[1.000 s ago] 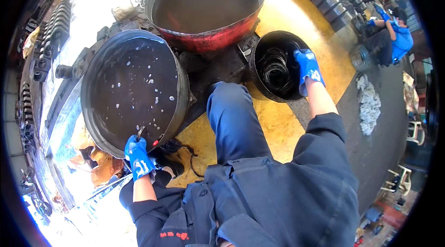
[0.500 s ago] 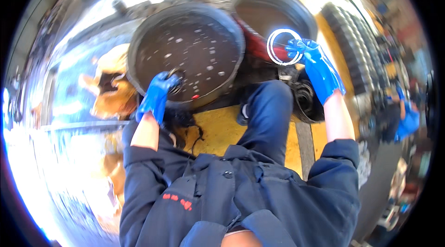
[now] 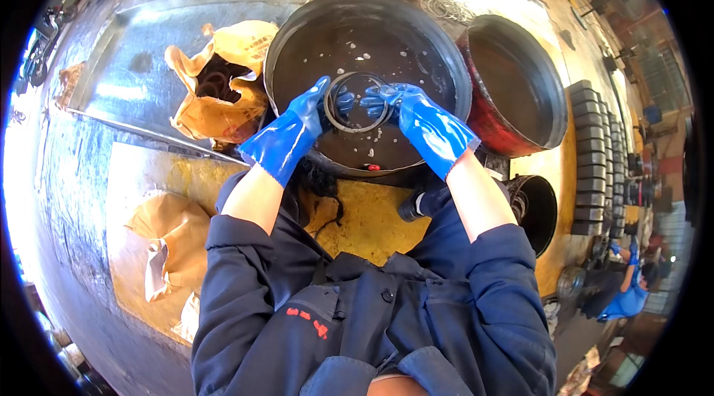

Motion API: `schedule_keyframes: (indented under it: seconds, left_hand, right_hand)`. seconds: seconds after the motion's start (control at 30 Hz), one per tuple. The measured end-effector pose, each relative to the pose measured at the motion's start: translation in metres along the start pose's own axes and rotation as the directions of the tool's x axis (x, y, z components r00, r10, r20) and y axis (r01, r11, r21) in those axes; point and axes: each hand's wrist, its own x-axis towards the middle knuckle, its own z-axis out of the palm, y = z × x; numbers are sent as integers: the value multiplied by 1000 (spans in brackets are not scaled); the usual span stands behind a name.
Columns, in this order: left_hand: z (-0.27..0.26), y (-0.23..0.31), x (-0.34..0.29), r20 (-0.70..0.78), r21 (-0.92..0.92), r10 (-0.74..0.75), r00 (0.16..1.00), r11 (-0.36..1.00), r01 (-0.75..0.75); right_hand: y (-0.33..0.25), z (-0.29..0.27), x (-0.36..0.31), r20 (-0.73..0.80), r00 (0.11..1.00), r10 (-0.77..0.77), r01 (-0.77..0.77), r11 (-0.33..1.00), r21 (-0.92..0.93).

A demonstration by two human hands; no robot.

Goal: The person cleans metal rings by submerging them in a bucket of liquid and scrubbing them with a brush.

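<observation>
Both my hands wear long blue rubber gloves and meet above a wide round tub (image 3: 277, 46) of murky brown liquid with pale flecks floating on it. My left hand (image 3: 311, 107) is closed around the left side of thin metal rings (image 3: 357, 130). On their right side, my right hand (image 3: 405, 104) has its fingers closed, gripping the edge. More than one ring seems to overlap here, but I cannot tell how many. A small red object (image 3: 373, 168) lies at the tub's near edge.
A red-sided drum (image 3: 476, 102) of brown liquid stands right of the tub. A dark bucket (image 3: 549, 210) holds rings by my right knee. Left are an open brown sack (image 3: 212, 117) and another sack (image 3: 178, 236). Stacked dark parts (image 3: 590, 165) line the right; a person (image 3: 628, 295) is beyond.
My right hand has come left from beside the drum, bringing its rings over the tub. My left hand has risen from the tub's near-left side, and the two hands now meet. The view has shifted.
</observation>
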Motion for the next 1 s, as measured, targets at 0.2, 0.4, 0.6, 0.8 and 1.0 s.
schedule_keyframes:
  seconds: [0.2,0.4,0.6,0.8,1.0]
  left_hand:
    - [7,4,-6,281,127,-22,959,992,-15]
    - [0,24,2,315,131,2,949,990,-45]
    - [-5,21,-22,103,627,136,985,760,-171]
    - [-9,3,-16,92,376,313,945,868,-324]
    - [17,19,-27,-127,929,299,946,370,7]
  right_hand:
    - [-2,19,43,-27,997,66,-71,971,-230]
    - [-8,28,50,110,994,21,65,693,-718]
    - [22,21,1,808,588,-39,786,-210,-582]
    - [22,76,8,814,515,269,846,-313,-432]
    - [44,67,19,376,918,124,342,231,-911]
